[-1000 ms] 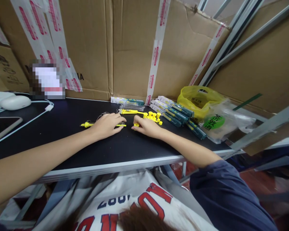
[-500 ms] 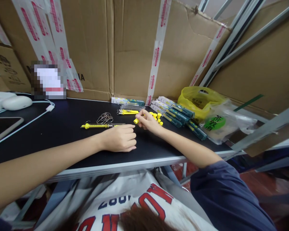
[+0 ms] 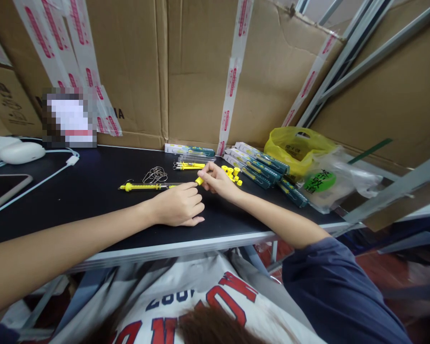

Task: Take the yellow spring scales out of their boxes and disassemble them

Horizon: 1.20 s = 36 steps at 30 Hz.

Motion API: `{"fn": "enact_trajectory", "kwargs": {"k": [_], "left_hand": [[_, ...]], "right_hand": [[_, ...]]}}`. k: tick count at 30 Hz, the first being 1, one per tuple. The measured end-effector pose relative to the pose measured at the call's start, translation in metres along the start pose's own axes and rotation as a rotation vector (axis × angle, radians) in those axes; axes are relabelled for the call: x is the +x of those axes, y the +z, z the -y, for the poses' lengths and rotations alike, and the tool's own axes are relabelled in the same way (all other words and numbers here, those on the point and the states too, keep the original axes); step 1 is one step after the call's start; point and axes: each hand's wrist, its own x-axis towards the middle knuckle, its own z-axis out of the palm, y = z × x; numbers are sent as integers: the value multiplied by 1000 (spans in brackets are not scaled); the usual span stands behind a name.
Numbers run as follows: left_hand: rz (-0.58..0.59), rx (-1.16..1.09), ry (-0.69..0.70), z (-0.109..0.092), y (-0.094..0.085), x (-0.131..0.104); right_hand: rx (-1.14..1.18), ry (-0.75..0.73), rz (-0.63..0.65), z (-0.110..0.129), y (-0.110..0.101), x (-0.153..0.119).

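My left hand (image 3: 181, 204) is closed around the right end of a slim yellow spring scale (image 3: 145, 187) with a clear tube. The scale's hooked end points left, and its right end is hidden by my fingers. Between the thumb and fingers of my right hand (image 3: 215, 180) is a small yellow cap (image 3: 199, 181), right beside my left fingertips; whether it touches the tube cannot be made out. Several more yellow caps (image 3: 235, 175) lie just beyond my right hand. Behind the scale sits a pile of metal wire hooks (image 3: 155, 175).
More yellow spring parts (image 3: 187, 166) and clear tubes (image 3: 197, 158) lie at the back. Printed narrow boxes (image 3: 260, 162) are stacked to the right, near a yellow plastic bag (image 3: 290, 148) and a clear bag (image 3: 322, 186). A phone (image 3: 7, 191) and white cable (image 3: 50, 169) occupy the left.
My right hand has moved slightly left with the yellow cap, bringing it up to my left fingertips. My left hand stays nearly in place with the spring scale.
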Motion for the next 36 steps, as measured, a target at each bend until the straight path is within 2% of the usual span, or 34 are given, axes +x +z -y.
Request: {"fn": "enact_trajectory", "kwargs": {"k": [6,10,20,25,28,34,36], "left_hand": [[-77,8,14,1,1,2],[-87,19,8,2,1,3],[-92,31,-2,5,4,0],[-165,-19,-34,11,5,-4],[-191,-132,-121,15,5,-7],[-226,-349,-535,17,7,-11],[-251,-394,-622,18,7,-12]], "right_hand": [[74,90,3,0,4,0],[144,159,18,2,7,-1],[184,197,-1,-4,3,1],[293,267,34,-7,2,1],[372,304,71,-6,1,0],[421,329,123,-5,0,0],[406,328,121,-5,1,0]]}}
